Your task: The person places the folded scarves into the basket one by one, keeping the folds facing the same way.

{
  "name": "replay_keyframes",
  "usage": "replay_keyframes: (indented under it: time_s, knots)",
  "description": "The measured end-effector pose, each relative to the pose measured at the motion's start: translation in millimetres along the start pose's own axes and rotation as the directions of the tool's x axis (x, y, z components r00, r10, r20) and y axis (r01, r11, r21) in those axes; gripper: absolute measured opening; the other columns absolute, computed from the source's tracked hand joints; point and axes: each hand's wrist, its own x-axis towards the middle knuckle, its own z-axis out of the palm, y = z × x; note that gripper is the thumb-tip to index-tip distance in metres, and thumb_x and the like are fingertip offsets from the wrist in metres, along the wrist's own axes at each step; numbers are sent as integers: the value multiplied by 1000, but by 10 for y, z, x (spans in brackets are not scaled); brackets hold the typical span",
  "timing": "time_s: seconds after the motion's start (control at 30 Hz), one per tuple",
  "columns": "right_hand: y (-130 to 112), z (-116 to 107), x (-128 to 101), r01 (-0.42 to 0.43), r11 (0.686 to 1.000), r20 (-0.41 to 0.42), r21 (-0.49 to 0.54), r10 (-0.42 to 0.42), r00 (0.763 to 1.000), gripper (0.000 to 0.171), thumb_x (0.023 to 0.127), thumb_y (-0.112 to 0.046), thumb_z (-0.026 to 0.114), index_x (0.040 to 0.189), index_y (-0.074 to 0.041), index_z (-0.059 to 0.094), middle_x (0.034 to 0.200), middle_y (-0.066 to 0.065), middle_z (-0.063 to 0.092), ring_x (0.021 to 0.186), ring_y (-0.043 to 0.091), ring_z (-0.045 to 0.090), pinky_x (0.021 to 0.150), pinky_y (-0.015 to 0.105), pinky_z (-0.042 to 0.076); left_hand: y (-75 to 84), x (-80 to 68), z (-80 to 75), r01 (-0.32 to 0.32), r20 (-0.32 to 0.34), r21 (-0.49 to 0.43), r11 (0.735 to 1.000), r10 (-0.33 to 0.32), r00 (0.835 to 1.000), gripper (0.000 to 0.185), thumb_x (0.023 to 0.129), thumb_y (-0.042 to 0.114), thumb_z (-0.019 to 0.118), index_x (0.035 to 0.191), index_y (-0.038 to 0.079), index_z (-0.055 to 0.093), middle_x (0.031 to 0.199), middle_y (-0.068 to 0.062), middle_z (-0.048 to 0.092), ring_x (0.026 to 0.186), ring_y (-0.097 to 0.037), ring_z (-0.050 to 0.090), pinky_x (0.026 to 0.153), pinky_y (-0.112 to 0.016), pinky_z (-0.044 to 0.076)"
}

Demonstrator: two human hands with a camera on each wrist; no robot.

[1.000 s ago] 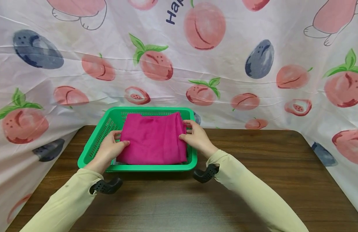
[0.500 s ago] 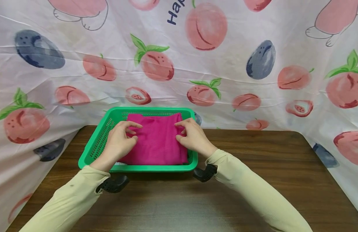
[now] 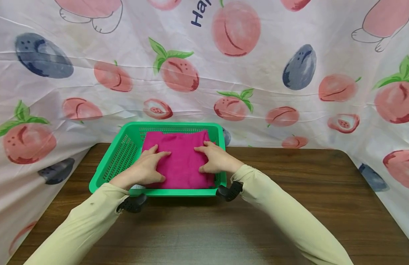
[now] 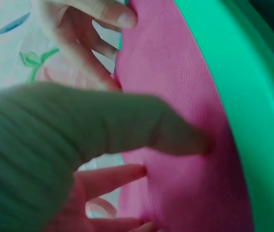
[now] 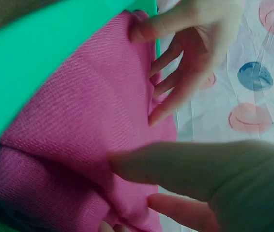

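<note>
Folded magenta cloth [image 3: 182,162] lies flat in a green plastic basket [image 3: 178,192] in the head view. My left hand [image 3: 144,167], fingers spread, touches the cloth's left part from above. On its right part rests my right hand [image 3: 217,158], likewise with fingers apart. In the left wrist view the left thumb [image 4: 175,130] reaches over the cloth [image 4: 175,72], near the basket's green rim [image 4: 253,96]. The right wrist view shows the right thumb [image 5: 146,162] at the cloth's woven surface, with a crease running below it. Neither hand grips anything.
The basket stands at the back left of a dark wooden table [image 3: 290,184]. Behind it hangs a fruit-print curtain [image 3: 198,92]. A bit of something white [image 3: 137,187] shows at the basket's front left corner. Each wrist carries a black camera mount [image 3: 133,203].
My left hand has left the cloth's left edge, moving right and onto its top. The right hand has moved from the right edge slightly inward. Both hands have spread their fingers; the basket stays put.
</note>
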Motion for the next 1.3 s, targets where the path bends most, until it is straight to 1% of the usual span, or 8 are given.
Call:
replay_keyframes:
  time_s: [0.17,0.27,0.37,0.53,0.7,0.87,1.1,1.3]
  knots:
    - [32,2,55,-18,1000,53,-17,19,998,71,82,-18,72,145,-5,41,156,21,23,146,33,16,116,44,25,-76,46,42,-12,77,-31,999,15,997,92,65,11,78,145,-3,34,150,-38,10,136,-55,10,104,-66,30]
    - [45,0,88,-22,1000,73,-10,22,997,74,82,-19,73,146,-7,39,156,19,22,147,31,16,116,43,26,-110,77,42,-3,95,-65,998,10,995,94,65,10,78,146,-1,32,151,-38,9,137,-55,9,103,-65,33]
    - [43,3,126,-31,999,87,8,31,996,77,81,-19,74,147,-8,37,157,18,21,147,30,15,115,43,27,-147,110,21,9,116,-87,996,1,993,97,63,10,79,147,2,31,151,-37,7,137,-55,10,99,-62,39]
    - [37,24,187,-55,998,104,13,53,993,82,79,-19,76,149,-10,35,158,19,17,147,34,13,117,44,24,-187,159,-16,41,161,-112,993,-22,987,106,63,12,82,151,6,23,152,-37,2,138,-55,8,98,-60,41]
    - [52,49,274,-53,998,127,-19,55,990,90,76,-21,79,150,-7,29,158,21,16,147,35,13,117,43,22,-204,216,-5,85,179,-109,990,-65,982,114,62,12,84,153,8,17,152,-37,-1,138,-54,7,99,-59,41]
    - [66,67,337,-52,997,172,-50,60,983,96,76,-23,79,152,-3,22,157,23,17,147,34,11,118,41,22,-188,268,21,117,206,-93,989,-96,974,119,60,12,85,154,10,12,153,-35,-3,138,-54,8,96,-55,46]
    - [67,88,398,-77,994,203,-79,92,975,99,77,-24,80,152,-3,19,157,25,12,148,34,9,117,41,23,-174,320,8,122,233,-106,987,-94,968,118,60,9,84,154,8,11,153,-35,-3,137,-54,10,92,-53,49]
    - [72,102,445,-81,993,226,-90,100,969,98,77,-27,79,152,-4,20,157,19,20,148,32,8,119,39,19,-240,317,8,132,252,-143,981,-93,963,117,61,8,83,153,9,11,153,-33,-3,137,-53,8,91,-52,50]
